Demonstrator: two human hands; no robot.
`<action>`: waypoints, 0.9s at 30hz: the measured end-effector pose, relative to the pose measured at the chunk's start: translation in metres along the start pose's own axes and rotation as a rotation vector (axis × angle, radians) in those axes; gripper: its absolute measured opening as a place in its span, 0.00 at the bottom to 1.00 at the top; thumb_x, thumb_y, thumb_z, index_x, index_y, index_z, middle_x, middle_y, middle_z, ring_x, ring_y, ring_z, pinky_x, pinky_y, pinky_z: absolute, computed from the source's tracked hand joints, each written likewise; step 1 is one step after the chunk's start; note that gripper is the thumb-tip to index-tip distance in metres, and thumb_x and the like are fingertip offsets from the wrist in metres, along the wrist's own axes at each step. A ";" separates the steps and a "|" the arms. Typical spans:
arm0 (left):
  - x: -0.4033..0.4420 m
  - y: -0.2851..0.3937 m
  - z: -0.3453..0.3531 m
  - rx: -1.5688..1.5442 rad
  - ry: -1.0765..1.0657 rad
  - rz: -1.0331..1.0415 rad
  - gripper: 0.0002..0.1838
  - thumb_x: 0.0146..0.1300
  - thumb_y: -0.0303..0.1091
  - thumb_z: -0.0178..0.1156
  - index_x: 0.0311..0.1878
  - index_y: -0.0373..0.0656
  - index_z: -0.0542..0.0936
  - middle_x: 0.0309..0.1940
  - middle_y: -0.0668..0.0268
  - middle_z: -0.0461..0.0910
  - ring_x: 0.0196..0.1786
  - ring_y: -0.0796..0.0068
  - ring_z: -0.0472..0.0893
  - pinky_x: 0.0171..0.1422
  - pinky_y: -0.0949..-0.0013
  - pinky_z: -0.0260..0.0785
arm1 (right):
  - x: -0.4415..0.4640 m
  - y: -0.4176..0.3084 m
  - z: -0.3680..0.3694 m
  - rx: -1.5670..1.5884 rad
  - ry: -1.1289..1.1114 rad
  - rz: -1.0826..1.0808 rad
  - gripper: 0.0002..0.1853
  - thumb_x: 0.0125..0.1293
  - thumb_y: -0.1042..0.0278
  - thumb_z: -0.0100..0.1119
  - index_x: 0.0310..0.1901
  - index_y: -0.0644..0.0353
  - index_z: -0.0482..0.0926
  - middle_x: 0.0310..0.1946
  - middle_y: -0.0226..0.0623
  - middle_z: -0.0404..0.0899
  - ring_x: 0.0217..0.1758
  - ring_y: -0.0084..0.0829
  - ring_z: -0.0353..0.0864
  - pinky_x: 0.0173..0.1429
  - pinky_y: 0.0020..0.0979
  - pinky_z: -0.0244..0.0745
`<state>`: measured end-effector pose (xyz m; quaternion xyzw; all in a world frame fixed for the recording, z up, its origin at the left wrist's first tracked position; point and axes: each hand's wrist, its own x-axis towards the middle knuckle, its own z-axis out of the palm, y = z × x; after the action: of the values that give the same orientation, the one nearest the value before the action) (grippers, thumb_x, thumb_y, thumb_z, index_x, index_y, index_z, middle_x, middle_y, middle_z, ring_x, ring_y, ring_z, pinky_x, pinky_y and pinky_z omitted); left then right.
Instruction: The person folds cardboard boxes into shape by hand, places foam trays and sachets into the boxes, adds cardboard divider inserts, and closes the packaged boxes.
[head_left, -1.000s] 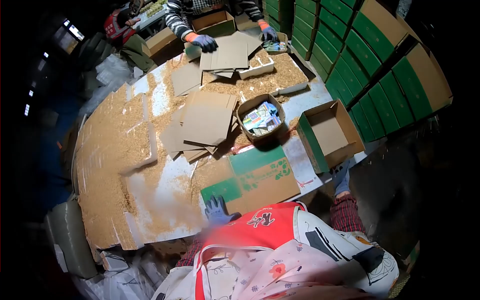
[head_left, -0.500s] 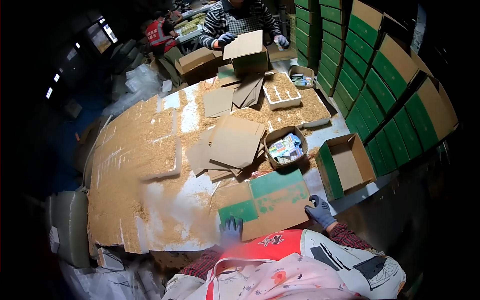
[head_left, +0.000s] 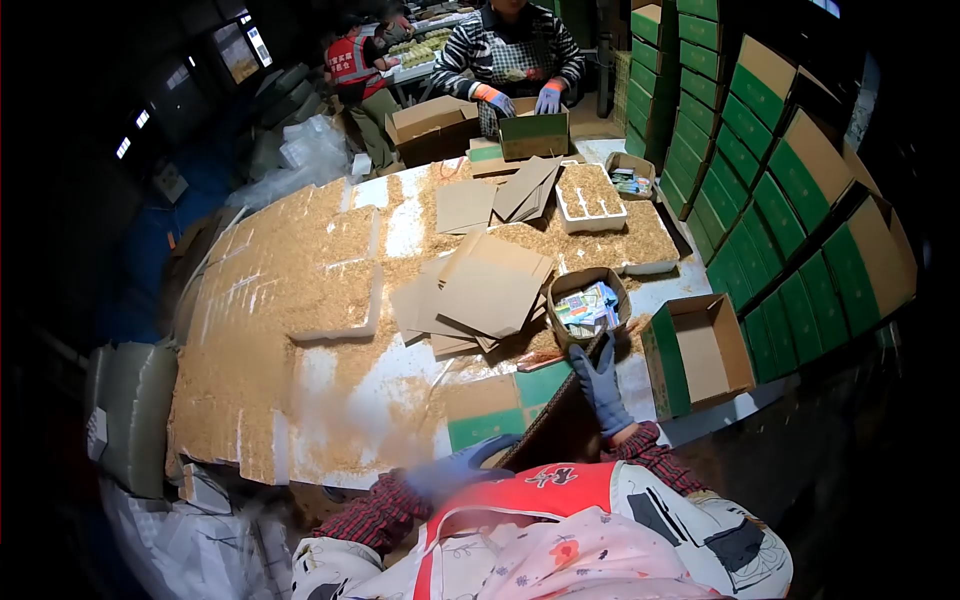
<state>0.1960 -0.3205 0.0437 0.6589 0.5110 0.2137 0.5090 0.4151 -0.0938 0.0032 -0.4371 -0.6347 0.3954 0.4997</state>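
A flattened cardboard box (head_left: 548,425) stands tilted on edge in front of my red apron, seen almost edge-on. My right hand (head_left: 600,388), in a grey-blue glove, grips its far end with thumb and fingers apart around the edge. My left hand (head_left: 462,472), also gloved and somewhat blurred, is closed at the near end; part of its grip is hidden. Beneath lies another flat green-and-brown carton (head_left: 485,410) on the table. Just beyond my right hand is an open-topped container (head_left: 557,326) holding colourful printed packets (head_left: 588,306).
Wood-shaving-covered trays (head_left: 270,270) spread across the left. Cardboard sheets (head_left: 500,285) lie mid-table. An open green carton (head_left: 664,365) stands right, before stacked green cartons (head_left: 790,210). Across the table, a co-worker (head_left: 510,60) has both gloved hands at another carton (head_left: 535,136).
The flat box has been lifted from lying flat to standing on edge, uncovering another carton. My right hand moved up and left. The co-worker's hands moved onto the lowered carton.
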 end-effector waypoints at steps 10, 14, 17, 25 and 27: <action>0.028 0.070 -0.029 -0.961 0.755 0.087 0.29 0.60 0.30 0.59 0.65 0.35 0.67 0.62 0.58 0.70 0.67 0.67 0.66 0.71 0.65 0.56 | -0.005 -0.062 -0.056 -0.155 -0.229 -0.027 0.36 0.58 0.55 0.68 0.62 0.71 0.67 0.58 0.52 0.70 0.58 0.42 0.74 0.61 0.35 0.69; 0.080 0.039 -0.018 0.149 1.363 0.228 0.23 0.64 0.32 0.57 0.62 0.40 0.70 0.62 0.48 0.67 0.65 0.50 0.65 0.69 0.57 0.58 | -0.014 -0.083 -0.036 -0.722 -0.700 -0.430 0.28 0.55 0.48 0.67 0.49 0.62 0.79 0.50 0.48 0.75 0.51 0.48 0.74 0.57 0.40 0.70; 0.083 0.090 -0.028 0.720 0.853 0.479 0.22 0.61 0.37 0.58 0.59 0.43 0.74 0.61 0.52 0.68 0.65 0.52 0.66 0.71 0.55 0.55 | 0.008 -0.043 -0.042 -0.391 -0.814 -0.110 0.27 0.54 0.48 0.68 0.50 0.60 0.80 0.55 0.45 0.74 0.56 0.41 0.72 0.62 0.38 0.66; 0.158 0.005 -0.014 0.100 0.094 0.229 0.26 0.65 0.51 0.56 0.59 0.44 0.74 0.55 0.53 0.75 0.56 0.55 0.75 0.61 0.59 0.68 | -0.030 -0.062 -0.124 0.157 -0.942 0.290 0.53 0.48 0.63 0.76 0.73 0.55 0.53 0.71 0.41 0.57 0.72 0.35 0.58 0.69 0.38 0.60; 0.128 0.042 -0.035 -1.243 0.025 -0.279 0.25 0.67 0.55 0.55 0.54 0.44 0.77 0.48 0.59 0.80 0.51 0.65 0.78 0.55 0.60 0.72 | -0.031 -0.041 -0.098 0.127 -0.598 0.477 0.47 0.53 0.63 0.73 0.72 0.58 0.56 0.64 0.42 0.66 0.59 0.31 0.71 0.59 0.35 0.71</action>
<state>0.2363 -0.1892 0.0647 0.1653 0.3784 0.4097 0.8134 0.5086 -0.1292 0.0511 -0.4061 -0.6071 0.6491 0.2126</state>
